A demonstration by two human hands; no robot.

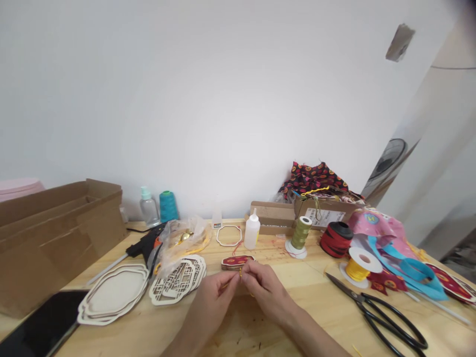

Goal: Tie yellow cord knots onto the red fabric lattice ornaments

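My left hand (219, 292) and my right hand (265, 285) meet at the middle of the table, with fingers pinched close together. Between the fingertips runs a thin yellow cord (240, 272), gripped from both sides. Just behind the fingers lies a small stack of wooden-edged pieces topped with red patterned fabric (238, 261); whether my fingers touch it I cannot tell. A white squeeze bottle (252, 231) stands upright behind the stack, beside a thin wooden frame (229, 236) lying flat.
At left are a cardboard box (55, 243), a phone (48, 325), wooden plates (115, 292), lattice pieces (174, 282) and a black glue gun (145, 245). At right are black scissors (383, 315), a yellow cord spool (359, 266), green thread (301, 233) and red-black ribbon (336, 239).
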